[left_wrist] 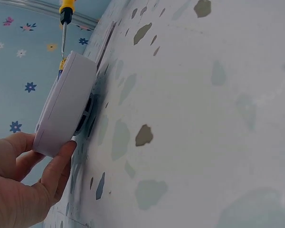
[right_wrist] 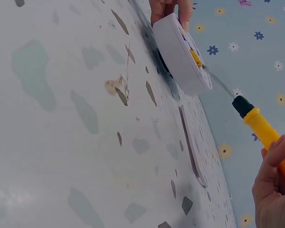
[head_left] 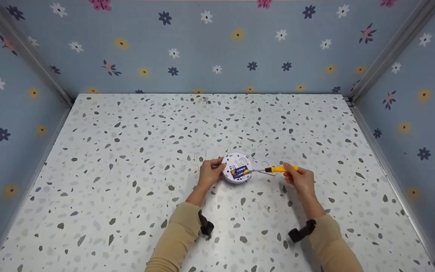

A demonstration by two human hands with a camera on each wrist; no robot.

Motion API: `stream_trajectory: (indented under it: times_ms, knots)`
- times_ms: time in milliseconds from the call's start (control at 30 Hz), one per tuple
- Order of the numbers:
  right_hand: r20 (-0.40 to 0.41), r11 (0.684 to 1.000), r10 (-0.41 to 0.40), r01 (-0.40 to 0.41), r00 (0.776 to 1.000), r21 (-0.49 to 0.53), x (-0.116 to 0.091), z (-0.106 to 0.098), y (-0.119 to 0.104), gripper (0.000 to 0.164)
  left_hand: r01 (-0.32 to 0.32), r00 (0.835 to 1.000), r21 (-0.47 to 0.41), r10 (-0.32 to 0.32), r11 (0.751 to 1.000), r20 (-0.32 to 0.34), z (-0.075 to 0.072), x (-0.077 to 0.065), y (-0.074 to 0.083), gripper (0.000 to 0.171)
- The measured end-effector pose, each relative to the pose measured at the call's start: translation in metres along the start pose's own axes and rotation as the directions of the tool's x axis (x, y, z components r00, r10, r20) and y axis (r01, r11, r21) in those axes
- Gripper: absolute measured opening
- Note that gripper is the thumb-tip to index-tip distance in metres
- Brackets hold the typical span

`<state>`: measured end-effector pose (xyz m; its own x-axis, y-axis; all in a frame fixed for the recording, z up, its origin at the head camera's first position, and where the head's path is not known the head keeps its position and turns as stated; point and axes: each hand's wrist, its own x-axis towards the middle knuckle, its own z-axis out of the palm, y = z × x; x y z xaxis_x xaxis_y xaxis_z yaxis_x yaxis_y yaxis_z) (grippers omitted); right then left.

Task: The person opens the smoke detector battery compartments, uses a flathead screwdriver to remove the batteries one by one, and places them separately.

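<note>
My left hand (head_left: pixel 209 175) grips the left edge of a round white battery-powered device (left_wrist: pixel 69 104), thumb on one face and fingers beneath. It is tilted, its battery side facing up. Blue and yellow batteries (head_left: pixel 240 172) lie in its open compartment. In my right hand (head_left: pixel 302 181) is a screwdriver (head_left: pixel 279 169) with a yellow handle and black collar, held by the handle. Its thin metal shaft points left, and the tip meets the end of a yellow battery (right_wrist: pixel 196 58) at the compartment's edge, as the right wrist view shows.
A thin, pale, flat piece (right_wrist: pixel 194 147) lies on the speckled white table (head_left: pixel 127 189) beside the device, under the screwdriver. Blue flowered panels (head_left: pixel 202 49) stand along the back and both sides. Black straps with small mounts (head_left: pixel 205 225) sit on both wrists.
</note>
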<state>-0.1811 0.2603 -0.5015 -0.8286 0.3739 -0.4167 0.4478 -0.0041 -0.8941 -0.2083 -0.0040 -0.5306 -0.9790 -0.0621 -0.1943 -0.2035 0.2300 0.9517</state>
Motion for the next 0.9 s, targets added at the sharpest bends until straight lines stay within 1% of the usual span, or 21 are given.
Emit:
stream_trajectory:
  times_ms: [167, 300, 367, 467, 567, 633, 833, 900]
  knots:
    - [-0.015, 0.999, -0.031, 0.032, 0.999, 0.036, -0.002, 0.000, 0.001, 0.039, 0.002, 1.000, 0.010, -0.002, 1.000, -0.020, 0.001, 0.000, -0.001, 0.030]
    - [-0.023, 0.998, -0.055, 0.055, 0.998, 0.021, 0.001, -0.001, 0.005, 0.041, 0.014, 1.000, 0.014, -0.014, 1.000, -0.024, 0.001, -0.001, -0.001, 0.031]
    - [-0.027, 0.997, -0.066, 0.066, 0.997, 0.027, 0.010, -0.002, 0.014, 0.045, 0.023, 0.999, 0.015, -0.022, 1.000, -0.024, 0.001, -0.002, -0.001, 0.032]
    - [-0.041, 0.995, -0.085, 0.087, 0.996, 0.048, 0.028, -0.004, 0.031, 0.051, 0.029, 0.999, 0.007, -0.029, 1.000, -0.023, 0.001, -0.004, -0.003, 0.033]
    - [-0.064, 0.991, -0.115, 0.119, 0.991, 0.057, 0.045, -0.005, 0.046, 0.051, 0.032, 0.999, -0.010, -0.033, 0.999, -0.029, 0.001, -0.006, -0.004, 0.032]
    - [-0.070, 0.991, -0.119, 0.123, 0.990, 0.056, 0.050, -0.005, 0.050, 0.051, 0.030, 0.999, -0.011, -0.031, 0.999, -0.036, 0.001, -0.007, -0.005, 0.032]
    - [-0.062, 0.991, -0.111, 0.115, 0.992, 0.064, 0.046, -0.004, 0.048, 0.043, 0.037, 0.998, -0.022, -0.038, 0.999, -0.058, -0.001, -0.010, -0.006, 0.031]
    - [-0.063, 0.991, -0.113, 0.117, 0.992, 0.065, 0.045, -0.004, 0.048, 0.041, 0.049, 0.997, -0.036, -0.051, 0.998, -0.057, -0.001, -0.011, -0.006, 0.031]
